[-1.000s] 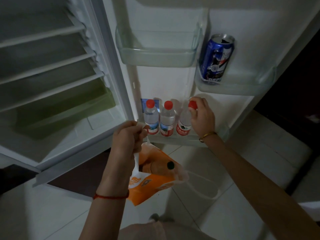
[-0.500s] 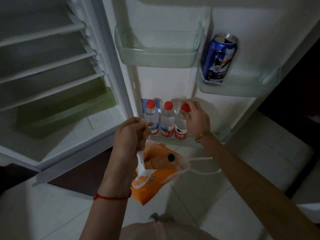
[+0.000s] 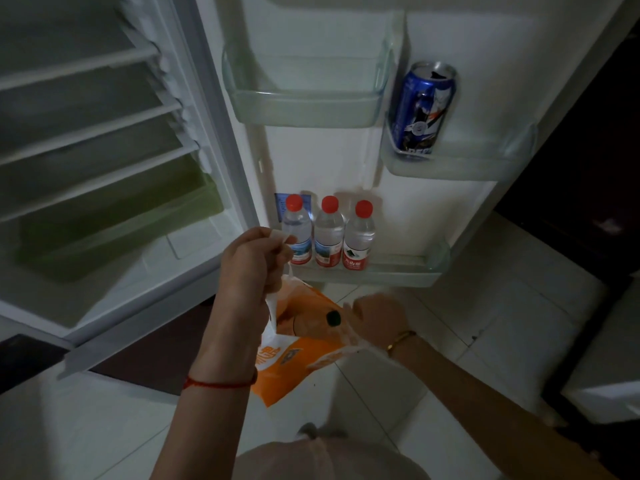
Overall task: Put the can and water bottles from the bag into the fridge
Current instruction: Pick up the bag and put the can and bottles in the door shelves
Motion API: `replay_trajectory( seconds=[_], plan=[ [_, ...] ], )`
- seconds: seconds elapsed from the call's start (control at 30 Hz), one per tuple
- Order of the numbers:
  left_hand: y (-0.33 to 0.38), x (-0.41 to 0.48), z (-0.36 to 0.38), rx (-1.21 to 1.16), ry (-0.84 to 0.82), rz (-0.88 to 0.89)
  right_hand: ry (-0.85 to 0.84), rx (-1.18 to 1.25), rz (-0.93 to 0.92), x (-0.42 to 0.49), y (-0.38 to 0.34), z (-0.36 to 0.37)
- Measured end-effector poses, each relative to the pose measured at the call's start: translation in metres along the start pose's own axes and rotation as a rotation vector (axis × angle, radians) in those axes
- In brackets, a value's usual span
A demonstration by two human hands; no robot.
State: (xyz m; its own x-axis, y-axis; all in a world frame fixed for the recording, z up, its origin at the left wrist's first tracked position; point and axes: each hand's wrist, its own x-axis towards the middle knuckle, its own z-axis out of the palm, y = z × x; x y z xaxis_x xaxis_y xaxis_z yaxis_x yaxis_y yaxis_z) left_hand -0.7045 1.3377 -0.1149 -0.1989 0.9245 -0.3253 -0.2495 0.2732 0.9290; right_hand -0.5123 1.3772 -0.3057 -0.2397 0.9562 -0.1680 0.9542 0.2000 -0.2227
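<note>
Three red-capped water bottles [image 3: 328,233] stand in a row on the lowest door shelf [image 3: 398,276] of the open fridge. A blue can [image 3: 424,112] leans in the right door shelf [image 3: 467,168]. My left hand [image 3: 249,268] is closed on the white handle of the orange plastic bag [image 3: 294,362], which hangs below the bottles. Inside the bag lies a bottle with a black cap [image 3: 333,318]. My right hand [image 3: 379,315] is at the right edge of the bag's mouth, with the other handle over its wrist; its fingers are hidden.
An empty clear door bin [image 3: 304,109] sits above the bottles. The fridge interior on the left has white shelves and a green drawer [image 3: 121,216]. White floor tiles lie below; dark furniture stands at the right.
My right hand has let go of the third water bottle, which now stands on the door shelf, and has dropped down to the bag's mouth. The left hand still holds the bag.
</note>
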Motion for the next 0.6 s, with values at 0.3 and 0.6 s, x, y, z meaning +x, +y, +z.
replay_trajectory(
  seconds=[0.3, 0.6],
  plan=[
    [0.002, -0.013, -0.011, 0.017, -0.046, -0.002, -0.297, 0.442, 0.497, 0.020, -0.024, 0.060],
    [0.005, -0.015, -0.020, 0.026, -0.096, 0.002, -0.274, 0.893, 0.786, 0.063, -0.015, 0.114]
  ],
)
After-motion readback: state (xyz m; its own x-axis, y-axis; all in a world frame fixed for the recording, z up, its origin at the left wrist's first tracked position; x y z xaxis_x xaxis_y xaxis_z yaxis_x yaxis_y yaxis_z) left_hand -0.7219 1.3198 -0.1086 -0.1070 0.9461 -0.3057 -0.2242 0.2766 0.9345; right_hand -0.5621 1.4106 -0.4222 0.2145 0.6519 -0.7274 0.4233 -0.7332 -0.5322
